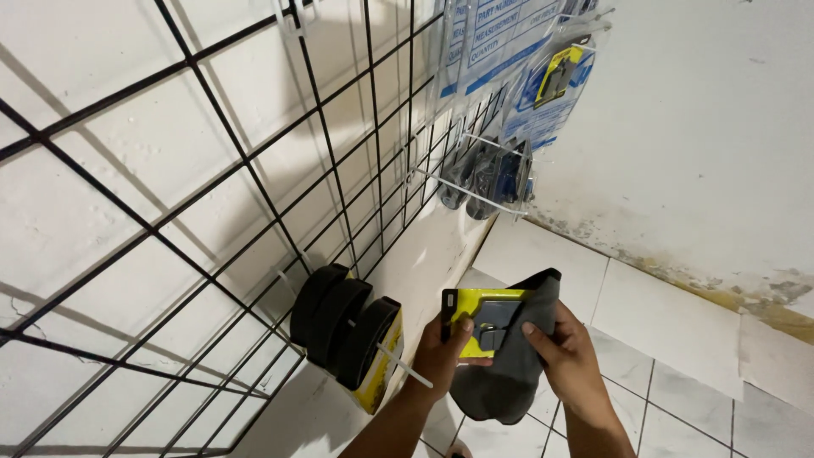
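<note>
The black wire grid panel (170, 195) fills the near left, black rolls (343, 326) with a yellow label hanging low on its hook. Right of them, the left hand (441, 356) pinches a yellow-and-black blister pack (483, 322) by its edge, apparently steadying it, while the right hand (568, 356) presses a grey cloth (509, 373) against its face — seemingly wiping it. More clear-bagged parts (487, 174) hang farther along.

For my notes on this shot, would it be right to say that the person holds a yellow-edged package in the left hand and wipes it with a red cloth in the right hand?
Not quite: the cloth is dark grey, not red. The head view shows the left hand holding the yellow-edged package while the right hand holds the grey cloth against it.
</note>
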